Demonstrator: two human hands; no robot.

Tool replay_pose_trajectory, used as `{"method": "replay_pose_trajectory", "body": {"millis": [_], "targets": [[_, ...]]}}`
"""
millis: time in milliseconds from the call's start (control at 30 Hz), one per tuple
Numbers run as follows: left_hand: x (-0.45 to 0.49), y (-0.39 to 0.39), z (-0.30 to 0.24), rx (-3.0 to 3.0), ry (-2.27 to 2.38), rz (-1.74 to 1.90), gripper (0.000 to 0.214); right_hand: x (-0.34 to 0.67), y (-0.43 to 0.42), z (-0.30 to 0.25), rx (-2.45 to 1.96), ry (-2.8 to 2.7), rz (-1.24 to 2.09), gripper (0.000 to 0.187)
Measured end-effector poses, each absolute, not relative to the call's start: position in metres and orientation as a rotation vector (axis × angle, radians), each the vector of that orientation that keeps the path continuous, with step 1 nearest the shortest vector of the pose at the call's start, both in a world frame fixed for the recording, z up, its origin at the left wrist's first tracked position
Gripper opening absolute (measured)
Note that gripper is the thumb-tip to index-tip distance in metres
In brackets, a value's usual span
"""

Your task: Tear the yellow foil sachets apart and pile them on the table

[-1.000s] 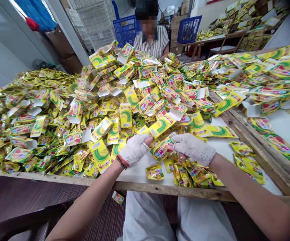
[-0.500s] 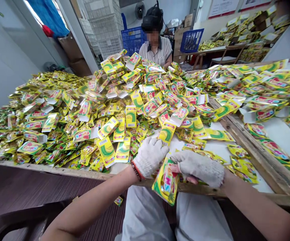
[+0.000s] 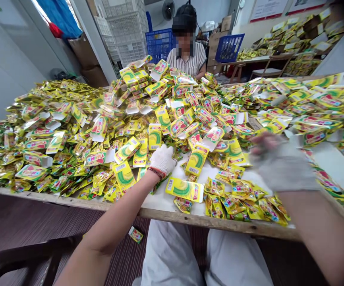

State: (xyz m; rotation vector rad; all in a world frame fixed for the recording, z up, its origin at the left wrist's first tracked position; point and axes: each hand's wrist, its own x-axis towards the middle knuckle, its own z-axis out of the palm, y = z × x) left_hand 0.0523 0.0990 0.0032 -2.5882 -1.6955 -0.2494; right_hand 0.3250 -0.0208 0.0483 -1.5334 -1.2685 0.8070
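My left hand point(image 3: 162, 161), in a white knit glove, reaches into the heap at the table's middle. Its fingers curl down among small yellow-green packets; whatever they grip is hidden. Close to it lie yellow boxes with a green swirl, one upright box point(image 3: 154, 136) just behind it. Another yellow box point(image 3: 184, 190) lies flat near the front edge. Smeared by motion, my gloved right hand point(image 3: 282, 163) hovers over the wooden divider at right, close to a yellow carton point(image 3: 275, 126). Its grip cannot be made out. Between my hands a loose group of small packets point(image 3: 243, 198) lies on the white tabletop.
A large heap of packets point(image 3: 55, 103) and boxes covers the left and middle. More flat cartons point(image 3: 317, 103) are piled at right. A person point(image 3: 186, 55) in a striped shirt sits opposite. Blue crates point(image 3: 228, 47) stand behind. The wooden table edge point(image 3: 172, 216) runs before my knees.
My left hand has moved left and farther into the heap. My right hand has swung right and away from me; the yellow packaging it held near the front edge is no longer seen there.
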Motion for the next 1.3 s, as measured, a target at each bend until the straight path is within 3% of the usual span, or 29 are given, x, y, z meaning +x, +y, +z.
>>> {"method": "replay_pose_trajectory", "body": {"millis": [67,167,233,333,533,700,900,1067,1167,1300], "targets": [[0.058,0.106,-0.003,-2.530,-1.727,-0.246,0.025,0.286,-0.010,0.037,-1.340,-1.111,0.982,0.023],[0.053,0.112,-0.007,-2.569,-1.595,-0.159,0.028,0.231,0.015,0.022,-1.386,-1.588,1.168,0.020],[0.046,0.116,-0.008,-2.592,-1.496,-0.080,0.027,0.206,0.036,0.015,-1.535,-1.998,0.834,0.016],[0.038,0.119,-0.009,-2.611,-1.500,-0.043,0.028,0.190,0.071,0.012,-1.705,-2.134,0.561,0.011],[0.039,0.116,-0.013,-2.662,-1.582,-0.182,0.046,0.188,0.110,0.012,-1.891,-2.252,0.507,0.009],[0.039,0.118,-0.014,-2.786,-1.529,-0.217,0.045,0.192,0.109,0.012,-1.926,-2.343,0.443,0.009],[0.035,0.116,-0.010,-2.877,-1.793,-0.872,0.030,0.222,0.073,0.020,-1.888,-2.130,0.295,0.008],[0.051,0.097,-0.004,-3.243,-2.193,-1.659,0.029,0.245,0.041,0.013,-1.722,-1.822,0.709,0.020],[0.060,0.085,-0.004,-3.511,-2.296,-1.865,0.033,0.247,0.035,0.007,-1.664,-1.758,0.766,0.026],[0.065,0.079,-0.008,-3.586,-2.410,-1.852,0.037,0.248,0.035,0.006,-1.633,-1.803,0.733,0.027]]}}
